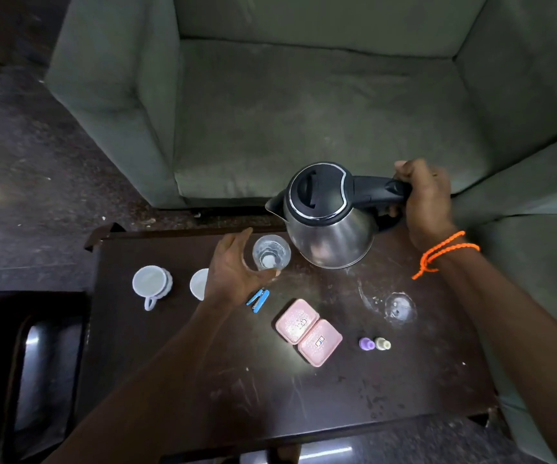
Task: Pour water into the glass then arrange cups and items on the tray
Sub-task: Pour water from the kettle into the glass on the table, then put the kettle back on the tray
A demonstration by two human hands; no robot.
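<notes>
The right hand [426, 199] is clamped around the black handle of a steel kettle [329, 216], which sits or hovers just above the far edge of a dark table [303, 390]; whether its base touches the wood cannot be told. Its spout points left, toward the far side of a clear glass [271, 252]. The left hand [237, 276] cups that glass from the left, thumb curled along the near rim, fingers loosely closed on its side. The glass looks to hold some water already, though how much is hard to judge from above.

To the left stand two white cups: a handled one [152, 284] well clear, and a second cup [199, 284] partly hidden behind the left wrist. Near the left hand lies a small blue stapler [258, 299]. Toward the person sit two pink cases [308, 331] side by side, then a purple bottle [366, 343] and a pale bottle [382, 343] touching each other. A second, empty-looking glass [400, 309] stands to the right amid wet smears.

The likely trouble is spillage. The spout sits off to the far side of the glass rather than over its mouth, so a tilt from here could send water onto the table or over the steadying fingers. If the water is hot, that risks a flinch and a knocked glass. The wet table could also let the glass slide. No tray is clearly in view.
</notes>
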